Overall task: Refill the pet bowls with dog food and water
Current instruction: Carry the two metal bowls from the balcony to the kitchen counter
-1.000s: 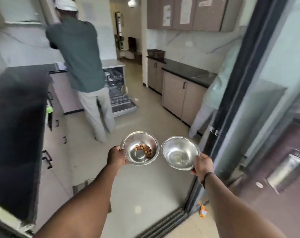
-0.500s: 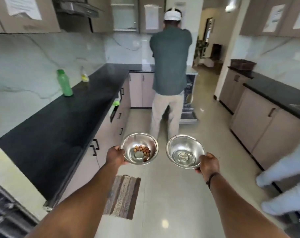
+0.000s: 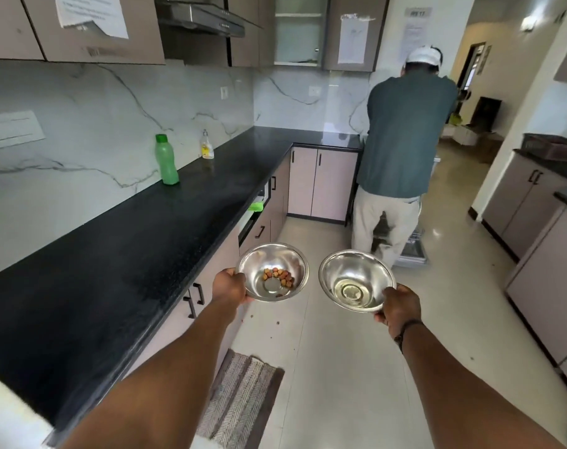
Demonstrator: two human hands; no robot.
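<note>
I carry two steel bowls side by side in front of me, above the kitchen floor. My left hand [image 3: 228,286] grips the rim of the food bowl [image 3: 259,259], which holds a small cluster of brown kibble [image 3: 279,276]. In my right hand [image 3: 397,307] is the water bowl [image 3: 356,270], with a little clear water pooled at its bottom. Both bowls are level and a small gap separates them.
A long black counter [image 3: 113,254] runs along my left with a green bottle [image 3: 166,159] and a soap bottle [image 3: 207,145] on it. A person in a green shirt [image 3: 405,137] stands ahead at an open dishwasher. A striped mat [image 3: 240,393] lies on the floor; cabinets line the right.
My view has swung left from the glass door to the kitchen counter, and the person ahead now appears on the right. Both hands keep holding the bowls in the same way.
</note>
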